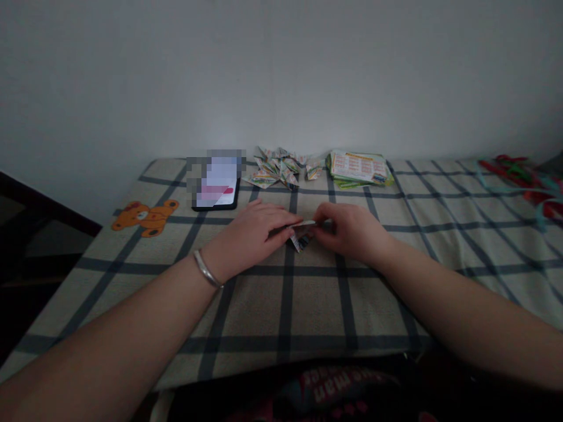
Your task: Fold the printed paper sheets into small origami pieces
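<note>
Between my two hands is a small piece of folded printed paper (301, 240), its lower point directed toward me. My left hand (253, 234), with a silver bangle at the wrist, pinches its left side between thumb and fingers. On the other side my right hand (349, 231) grips the right edge with thumb and forefinger. Both hands are low over the checked tablecloth (259, 305). Part of the paper is hidden behind the fingertips. Beyond it lies a pile of folded paper pieces (277, 167) in similar print.
A stack of printed cards or leaflets (360, 168) lies near the wall, right of the pile. To the left are a phone (217, 181) with its screen lit and a flat orange bear cutout (145, 218). Red, green and pale blue strips (523, 179) lie at the far right.
</note>
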`<state>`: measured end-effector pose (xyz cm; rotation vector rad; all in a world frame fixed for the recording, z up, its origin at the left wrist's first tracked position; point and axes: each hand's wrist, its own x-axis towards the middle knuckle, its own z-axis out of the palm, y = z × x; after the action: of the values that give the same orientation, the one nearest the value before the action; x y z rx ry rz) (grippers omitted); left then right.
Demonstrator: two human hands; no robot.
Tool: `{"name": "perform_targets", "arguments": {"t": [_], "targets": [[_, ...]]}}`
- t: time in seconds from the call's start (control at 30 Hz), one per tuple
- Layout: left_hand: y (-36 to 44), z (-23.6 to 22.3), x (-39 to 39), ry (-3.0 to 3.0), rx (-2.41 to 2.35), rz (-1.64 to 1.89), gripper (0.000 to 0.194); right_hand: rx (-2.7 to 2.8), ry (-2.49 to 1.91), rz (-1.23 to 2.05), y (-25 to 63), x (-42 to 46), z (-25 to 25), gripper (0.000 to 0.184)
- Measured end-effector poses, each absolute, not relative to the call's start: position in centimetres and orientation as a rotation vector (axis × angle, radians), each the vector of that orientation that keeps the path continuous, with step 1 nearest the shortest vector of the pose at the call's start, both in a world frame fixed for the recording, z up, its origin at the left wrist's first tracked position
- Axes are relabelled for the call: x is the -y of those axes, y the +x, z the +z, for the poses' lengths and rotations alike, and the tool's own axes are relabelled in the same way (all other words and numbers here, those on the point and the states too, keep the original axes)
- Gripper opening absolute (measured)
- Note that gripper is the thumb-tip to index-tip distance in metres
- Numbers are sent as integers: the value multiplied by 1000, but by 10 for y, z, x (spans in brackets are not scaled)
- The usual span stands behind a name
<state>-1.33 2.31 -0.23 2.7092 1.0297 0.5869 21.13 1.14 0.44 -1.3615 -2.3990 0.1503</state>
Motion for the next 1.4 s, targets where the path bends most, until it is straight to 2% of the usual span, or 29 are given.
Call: {"name": "perform_targets", "arguments": {"t": [0.1, 0.27, 0.5, 0.8, 1.4], "targets": [[-13, -4, -24, 2712, -984, 596, 31, 2355, -1349, 147, 209, -8, 4, 16], [-15, -6, -25, 2696, -955, 623, 31, 2412, -1312, 80, 208, -5, 4, 13], [-26, -5, -38, 2772, -758, 511, 30, 2719, -982, -55, 214, -7, 8, 18], [-25, -3, -33, 2873, -794, 466, 29, 2897, -812, -271, 213, -6, 15, 18], [-23, 1, -30, 2987, -850, 386, 26, 2922, -818, -215, 213, -5, 16, 22]]}}
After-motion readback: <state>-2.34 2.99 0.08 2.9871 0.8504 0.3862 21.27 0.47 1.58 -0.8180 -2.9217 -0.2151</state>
